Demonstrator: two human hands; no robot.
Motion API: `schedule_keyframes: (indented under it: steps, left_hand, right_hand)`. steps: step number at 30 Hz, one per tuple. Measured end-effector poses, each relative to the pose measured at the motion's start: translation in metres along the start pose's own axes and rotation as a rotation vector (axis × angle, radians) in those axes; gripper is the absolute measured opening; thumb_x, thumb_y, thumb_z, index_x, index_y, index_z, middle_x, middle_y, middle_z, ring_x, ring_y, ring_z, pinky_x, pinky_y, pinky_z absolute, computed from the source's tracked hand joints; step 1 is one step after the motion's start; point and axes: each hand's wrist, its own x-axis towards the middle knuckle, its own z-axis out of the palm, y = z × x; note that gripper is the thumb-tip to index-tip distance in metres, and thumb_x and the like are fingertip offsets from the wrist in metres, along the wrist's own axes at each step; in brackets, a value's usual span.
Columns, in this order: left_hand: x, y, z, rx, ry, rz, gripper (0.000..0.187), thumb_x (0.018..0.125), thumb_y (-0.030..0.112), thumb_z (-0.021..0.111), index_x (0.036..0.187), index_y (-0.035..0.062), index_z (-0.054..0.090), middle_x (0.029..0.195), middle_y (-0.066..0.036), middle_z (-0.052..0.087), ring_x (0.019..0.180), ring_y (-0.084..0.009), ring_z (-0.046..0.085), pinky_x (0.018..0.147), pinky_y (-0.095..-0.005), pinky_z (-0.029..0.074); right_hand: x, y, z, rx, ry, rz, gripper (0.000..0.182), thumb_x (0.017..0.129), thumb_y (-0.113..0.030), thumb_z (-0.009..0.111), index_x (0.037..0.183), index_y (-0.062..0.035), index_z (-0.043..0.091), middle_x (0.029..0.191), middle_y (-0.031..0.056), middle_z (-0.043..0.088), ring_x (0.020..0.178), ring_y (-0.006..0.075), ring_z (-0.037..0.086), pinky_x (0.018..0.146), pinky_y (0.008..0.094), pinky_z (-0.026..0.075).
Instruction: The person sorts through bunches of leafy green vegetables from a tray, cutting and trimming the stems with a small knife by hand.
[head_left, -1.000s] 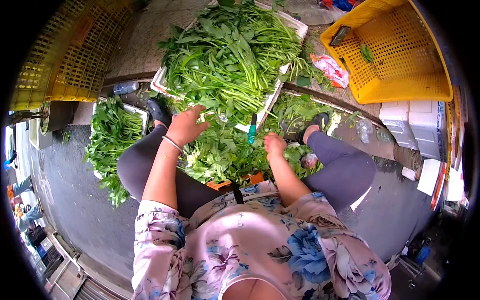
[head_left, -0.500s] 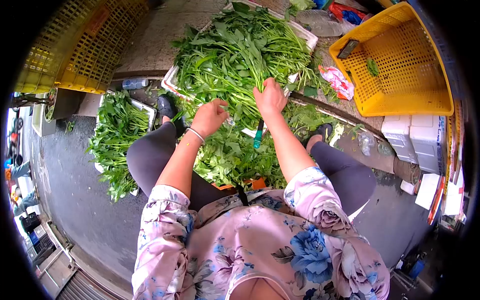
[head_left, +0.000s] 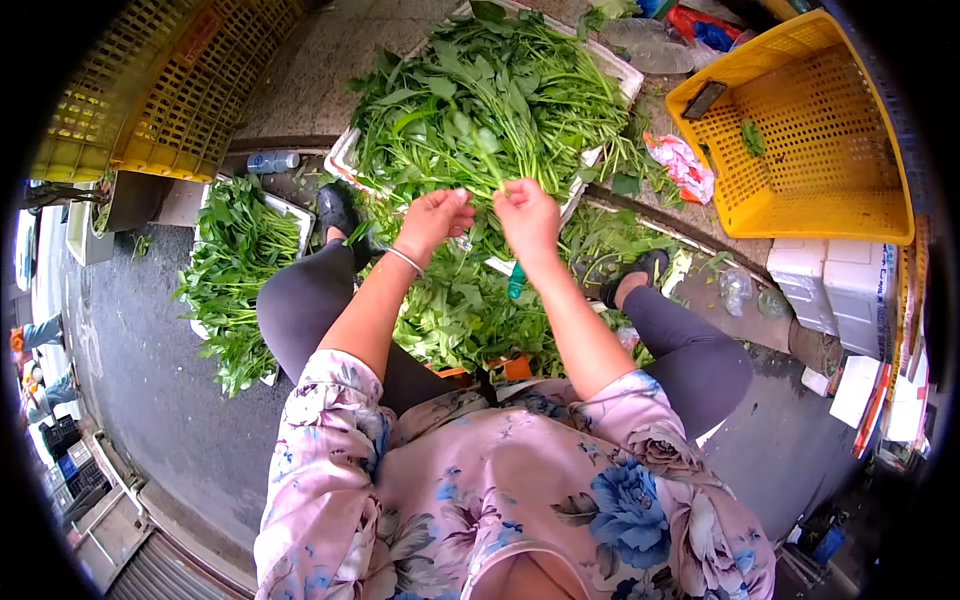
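Note:
A big heap of leafy green stems (head_left: 500, 90) lies on a white foam tray (head_left: 343, 152) in front of me. My right hand (head_left: 527, 215) is closed round the lower end of a green stem (head_left: 478, 140), whose leaves point up over the heap. My left hand (head_left: 432, 222), with a bracelet at the wrist, is beside it with its fingers curled; whatever it may hold is too small to make out. Below both hands lie loose leaves (head_left: 460, 310), and a green handle (head_left: 516, 281) shows under my right wrist.
More greens fill a second tray (head_left: 302, 222) at the left. Yellow crates stand at the upper left (head_left: 190, 90) and right (head_left: 740, 220); a phone (head_left: 704, 99) rests on the right one. White foam boxes (head_left: 855, 290), a plastic bottle (head_left: 272, 162) and a pink bag (head_left: 680, 168) are around.
My right hand has moved down and toward my left hand, bringing a stem off the heap. My left hand has shifted slightly right and up, its fingers now close to my right hand.

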Motion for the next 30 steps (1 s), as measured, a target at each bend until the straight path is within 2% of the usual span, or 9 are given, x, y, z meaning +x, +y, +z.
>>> schedule_keyframes:
  steps: [5,8,9,11,14,18,21,26,30]
  left_hand:
    - [0.001,0.009,0.005,-0.228,-0.045,0.035,0.025,0.089,0.026,0.050,0.104,0.0060,0.052,0.094,-0.008,0.061,0.081,-0.0159,0.059,0.072,-0.0298,0.047]
    - [0.006,0.012,0.007,-0.329,-0.059,0.024,0.017,0.089,0.022,0.050,0.096,0.0074,0.053,0.096,-0.009,0.060,0.082,-0.0165,0.059,0.072,-0.0304,0.048]
    - [0.007,0.013,0.007,-0.356,-0.054,0.029,0.014,0.089,0.020,0.050,0.094,0.0071,0.053,0.095,-0.009,0.060,0.083,-0.0179,0.060,0.073,-0.0316,0.048]
    - [0.008,0.012,0.009,-0.409,-0.043,0.031,0.010,0.088,0.016,0.050,0.090,0.0067,0.052,0.093,-0.010,0.059,0.085,-0.0208,0.060,0.074,-0.0340,0.049]
    - [0.007,0.015,0.011,-0.418,-0.036,0.011,0.008,0.089,0.012,0.047,0.090,0.0050,0.050,0.093,-0.011,0.059,0.085,-0.0238,0.060,0.076,-0.0368,0.050]
    - [0.009,0.017,0.014,-0.466,0.025,-0.018,0.005,0.090,0.009,0.041,0.092,0.0052,0.044,0.097,-0.015,0.058,0.086,-0.0257,0.059,0.075,-0.0370,0.050]
    - [0.007,0.026,0.020,-0.492,0.097,-0.086,0.005,0.091,0.007,0.037,0.093,0.0055,0.041,0.100,-0.017,0.056,0.088,-0.0268,0.059,0.074,-0.0361,0.049]
    - [0.023,0.006,0.012,-0.592,-0.044,-0.087,0.033,0.088,0.034,0.037,0.105,0.0062,0.040,0.103,-0.020,0.053,0.084,-0.0249,0.053,0.070,-0.0324,0.042]
    - [0.022,0.005,0.013,-0.609,-0.037,-0.123,0.039,0.087,0.043,0.040,0.102,0.0072,0.043,0.098,-0.017,0.056,0.078,-0.0230,0.053,0.064,-0.0309,0.040]
  right_hand:
    - [-0.033,0.014,0.026,0.207,-0.182,-0.059,0.017,0.074,-0.020,0.066,0.083,-0.0071,0.060,0.062,0.0033,0.060,0.052,0.0138,0.056,0.049,0.0269,0.044]
    - [-0.023,-0.001,0.001,0.187,-0.113,-0.030,0.020,0.075,-0.024,0.065,0.084,-0.0067,0.060,0.065,0.0051,0.061,0.057,0.0168,0.058,0.054,0.0283,0.045]
    - [-0.011,0.004,-0.005,0.018,0.069,-0.126,0.024,0.077,-0.028,0.063,0.087,-0.0064,0.060,0.076,0.0083,0.061,0.069,0.0213,0.059,0.060,0.0313,0.045]
    - [0.014,0.009,-0.017,-0.285,0.220,-0.099,0.027,0.076,-0.029,0.064,0.092,-0.0070,0.059,0.085,0.0106,0.059,0.079,0.0251,0.058,0.064,0.0348,0.045]
    - [0.043,0.013,-0.014,-0.525,0.134,0.026,0.027,0.074,-0.027,0.065,0.092,-0.0068,0.058,0.087,0.0114,0.057,0.079,0.0278,0.057,0.064,0.0379,0.045]
    - [0.049,0.012,-0.012,-0.482,0.071,0.022,0.024,0.071,-0.022,0.066,0.087,-0.0065,0.058,0.082,0.0101,0.057,0.077,0.0282,0.057,0.064,0.0391,0.045]
    - [0.024,-0.007,-0.013,-0.357,0.080,-0.111,0.019,0.069,-0.017,0.065,0.084,-0.0065,0.057,0.080,0.0086,0.057,0.074,0.0274,0.058,0.062,0.0380,0.045]
    - [-0.012,-0.003,0.005,-0.216,0.055,-0.306,0.017,0.068,-0.013,0.066,0.083,-0.0080,0.058,0.080,0.0073,0.057,0.069,0.0263,0.058,0.059,0.0349,0.047]
    - [-0.023,0.003,0.009,-0.176,0.058,-0.387,0.019,0.068,-0.009,0.068,0.084,-0.0081,0.060,0.080,0.0058,0.058,0.068,0.0218,0.058,0.059,0.0305,0.047]
